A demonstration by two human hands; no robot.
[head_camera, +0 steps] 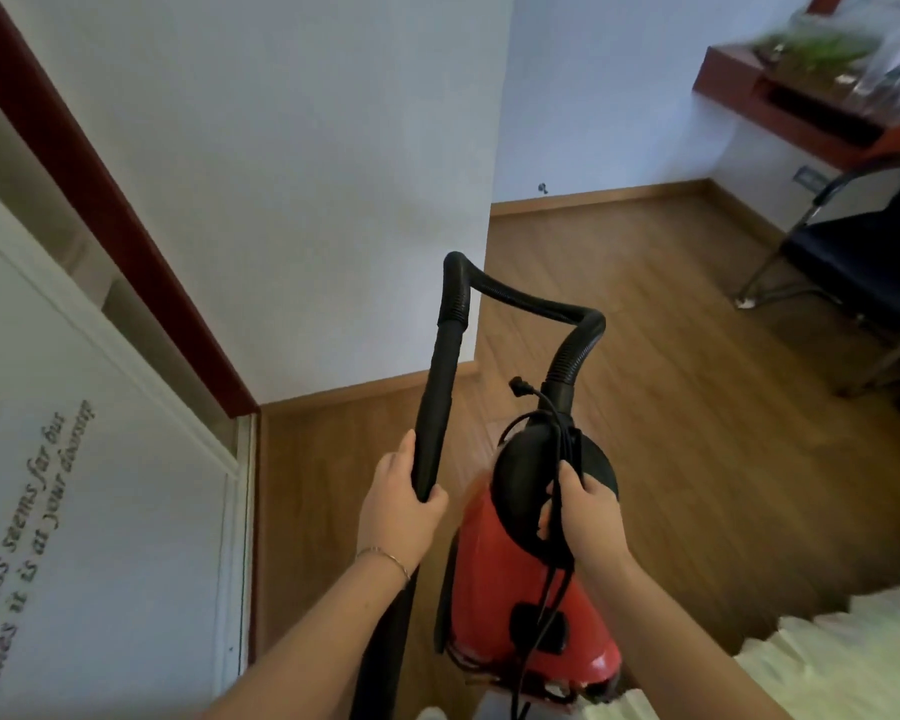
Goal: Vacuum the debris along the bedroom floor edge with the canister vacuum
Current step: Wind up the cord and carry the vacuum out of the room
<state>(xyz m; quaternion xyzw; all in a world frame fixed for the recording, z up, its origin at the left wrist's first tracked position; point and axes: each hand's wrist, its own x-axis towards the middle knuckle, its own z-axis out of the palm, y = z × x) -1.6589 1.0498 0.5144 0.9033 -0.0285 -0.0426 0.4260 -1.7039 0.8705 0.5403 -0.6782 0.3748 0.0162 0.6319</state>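
Holding the red canister vacuum [520,579] up off the wooden floor [671,407], the right hand [588,517] grips its black handle and cord [554,517]. The left hand [401,506] squeezes the black wand [437,407], and the bendy hose [531,304] loops between them. A white wall [307,174] stands ahead. A dark chair [863,267] sits under a red-brown shelf [749,96] with blurry clear containers; I cannot tell what is inside them.

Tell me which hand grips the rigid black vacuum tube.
The left hand, with the thin bracelet at its wrist, wraps the rigid black vacuum tube. The right hand instead holds the red canister vacuum's black top handle and cord.
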